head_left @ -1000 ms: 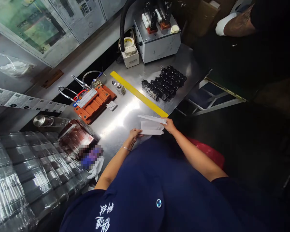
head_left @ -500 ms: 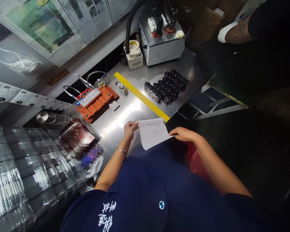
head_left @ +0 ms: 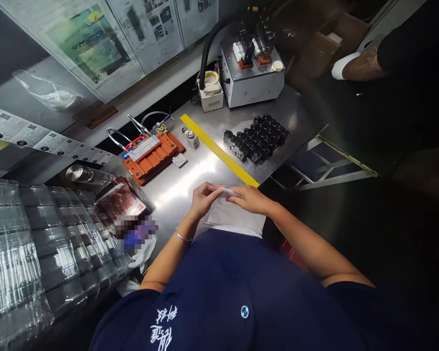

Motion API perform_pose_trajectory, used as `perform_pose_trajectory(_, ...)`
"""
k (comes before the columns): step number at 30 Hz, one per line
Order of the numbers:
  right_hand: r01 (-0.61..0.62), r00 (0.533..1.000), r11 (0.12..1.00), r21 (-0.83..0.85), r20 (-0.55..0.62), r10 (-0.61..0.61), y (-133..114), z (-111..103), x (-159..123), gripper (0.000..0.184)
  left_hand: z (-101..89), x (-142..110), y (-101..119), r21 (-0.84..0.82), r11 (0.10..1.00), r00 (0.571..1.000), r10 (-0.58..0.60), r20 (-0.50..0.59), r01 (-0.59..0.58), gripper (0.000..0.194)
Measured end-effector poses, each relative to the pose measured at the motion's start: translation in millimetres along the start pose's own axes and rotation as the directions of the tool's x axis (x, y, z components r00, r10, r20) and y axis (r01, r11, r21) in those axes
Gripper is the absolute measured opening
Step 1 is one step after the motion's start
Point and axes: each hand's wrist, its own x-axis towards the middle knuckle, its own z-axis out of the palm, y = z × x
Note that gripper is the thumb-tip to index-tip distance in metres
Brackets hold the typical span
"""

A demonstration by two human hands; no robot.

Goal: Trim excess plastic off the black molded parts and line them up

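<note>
A thin white sheet (head_left: 236, 218), paper or wiping cloth, hangs below my hands in front of my shirt. Its upper edge is gathered between my fingers. My left hand (head_left: 205, 199) pinches that edge from the left, thumb against fingers. From the right, my right hand (head_left: 251, 199) is closed on the same edge, and the two hands nearly touch. Just past them, a yellow strip (head_left: 219, 151) runs across the metal table (head_left: 201, 173). Several small black parts (head_left: 258, 139) stand grouped to the right of the strip.
An orange fixture (head_left: 153, 158) with cables lies left of a small metal-capped bottle (head_left: 192, 139) and a folded white pad (head_left: 179, 160). A grey machine (head_left: 254, 87) and a white box (head_left: 212, 101) stand behind. Plastic-wrapped trays (head_left: 62, 243) fill the left. Someone's foot (head_left: 346, 67) shows upper right.
My hands have moved together from opposite sides of the sheet. The sheet, spread between them before, now hangs from their gathered grip. The whole view has shifted slightly.
</note>
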Motion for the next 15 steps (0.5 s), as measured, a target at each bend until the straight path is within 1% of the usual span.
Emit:
perform_pose_trajectory(3, -0.033, 0.999, 0.999, -0.032, -0.030, 0.032, -4, 4, 3, 0.017, 0.7, -3, -2, 0.041, 0.999, 0.998, 0.021, -0.052, -0.019, 0.035)
perform_pose_trajectory(5, -0.063, 0.996, 0.997, -0.041, -0.064, 0.060, -9, 6, 7, 0.017, 3.2, -3, -5, 0.070, 0.997, 0.993, 0.042, -0.113, -0.035, 0.038)
perform_pose_trajectory(7, -0.074, 0.995, 0.997, -0.021, -0.068, 0.073, -11, 6, 11, 0.018, 4.8, -2, -8, 0.089, 0.995, 0.985, 0.057, -0.165, -0.043, 0.040)
perform_pose_trajectory(8, -0.070, 0.996, 0.998, 0.002, -0.048, 0.070, -11, 3, 13, 0.019, 4.3, 0, -8, 0.092, 0.995, 0.982, 0.061, -0.181, -0.044, 0.038)
perform_pose_trajectory(10, -0.051, 0.998, 0.996, 0.068, 0.027, 0.049, -6, -8, 15, 0.020, -0.8, 5, -8, 0.086, 0.995, 0.978, 0.060, -0.201, -0.043, 0.037)
perform_pose_trajectory(13, -0.047, 0.988, 0.984, 0.171, 0.152, 0.020, 5, -32, 13, 0.023, -15.7, 13, -5, 0.050, 0.998, 0.968, 0.054, -0.246, -0.042, 0.041)
perform_pose_trajectory(15, -0.057, 0.980, 0.975, 0.214, 0.198, 0.014, 10, -45, 10, 0.025, -25.9, 16, -2, 0.022, 0.999, 0.960, 0.044, -0.276, -0.039, 0.047)
